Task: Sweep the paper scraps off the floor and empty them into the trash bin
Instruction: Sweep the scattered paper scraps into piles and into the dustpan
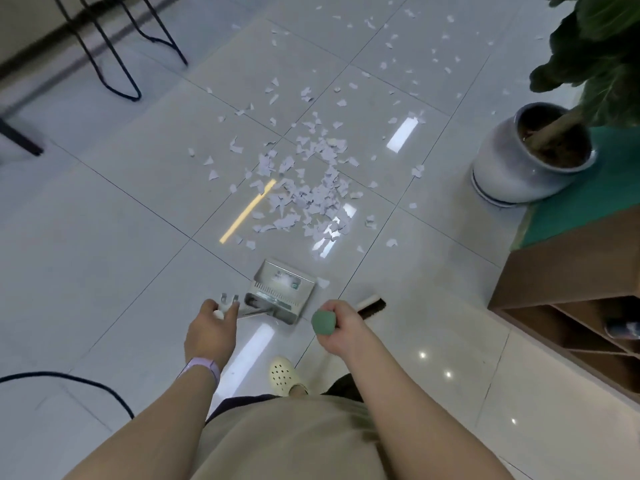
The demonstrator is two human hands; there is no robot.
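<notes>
1. We see the paper scraps [308,188] heaped on the tiled floor [104,254] just beyond the dustpan [282,289], with thinner scatter running further out from it. One scrap lies touching the dustpan's far right corner.
2. The dustpan is metal, sits on the floor with its open mouth toward the heap, and holds no scraps that we can make out.
3. Left hand [211,329]: just left of the dustpan, nearer us than the heap, fingers curled round the white top of the dustpan handle.
4. Right hand [337,325]: just right of the dustpan, fist wrapped round the green grip of the broom [370,304]. The dark bristle head shows past the knuckles, on the floor right of the dustpan and apart from the heap.
5. A pale clog [284,374] stands on the floor nearer us than the dustpan.
6. Floor is glossy grey tile with light reflections.
7. Right of the dustpan, beyond it: a grey ceramic plant pot [519,161] with a large-leaved plant. Brown wooden shelves [571,299] further right.
8. Far left of the dustpan: black metal chair legs [114,64]; a black cable [69,379] on the floor near left.
</notes>
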